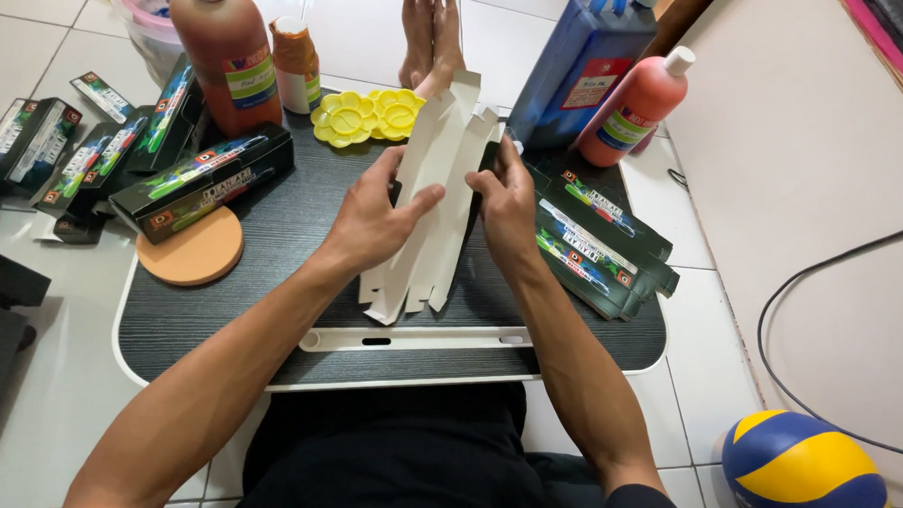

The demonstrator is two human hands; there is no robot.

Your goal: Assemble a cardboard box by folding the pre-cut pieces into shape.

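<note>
From the head view, I have a flattened carton blank (pixel 432 200) in both hands, plain pale side up, lying slantwise over the middle of the dark surface (pixel 273 290) with its upper flaps toward the far edge and its lower tabs near the white slot by the near edge. I judge it thin card: very light, stiff along the creases but quick to buckle or crease if pinched hard, and a little slick on the printed side. The long folded edges look like the best place to hold it, not the loose end flaps.

My left hand (pixel 375 217) lies partly open on the blank's left panel, thumb stretched across the card and fingers curled round its left edge. My right hand (pixel 507 204) is closed more tightly on the right edge, thumb on top, fingers hidden beneath, so I cannot tell how deep they reach.

Just right of that hand, a stack of folded dark printed cartons (pixel 596 244) lies along the right edge of the surface. At the far left corner rest an assembled dark box (pixel 204 183) and a round orange disc (pixel 191 248); yellow flower-shaped palettes (pixel 367 115) sit at the far edge, with paint bottles (pixel 605 78) behind.
</note>
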